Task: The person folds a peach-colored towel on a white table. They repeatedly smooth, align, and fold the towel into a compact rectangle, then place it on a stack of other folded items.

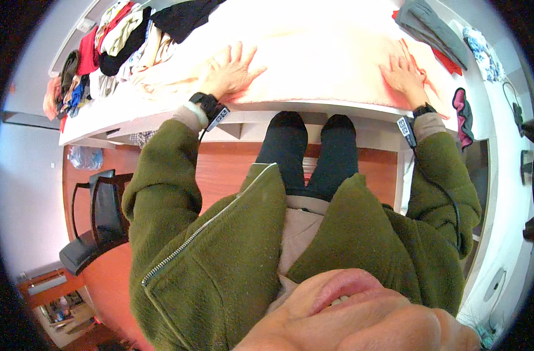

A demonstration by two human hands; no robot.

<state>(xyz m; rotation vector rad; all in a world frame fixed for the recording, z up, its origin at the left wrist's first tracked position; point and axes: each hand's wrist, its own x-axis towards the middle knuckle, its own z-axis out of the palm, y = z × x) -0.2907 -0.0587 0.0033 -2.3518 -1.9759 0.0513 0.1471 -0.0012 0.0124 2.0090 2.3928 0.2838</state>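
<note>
My left hand (233,76) lies on a pale peach fleece cover (325,70) on a raised white-edged bed, fingers spread and holding nothing, beside rumpled peach folds. My right hand (406,79) rests flat on the same cover farther right, near a bright red-orange fold, its fingers apart. Left of my left hand is a long heap of clothes (132,41) in black, red, cream and blue. Beyond my right hand lie a folded grey item (430,32) and a blue-white patterned bundle (483,52).
My dark-trousered legs meet the bed's front board (240,107). A pink-and-black item (462,117) hangs at the right end, near cables on a white wall. Behind at left stand a black chair (103,216) and a bagged blue bundle (84,157) over red-brown flooring (214,169).
</note>
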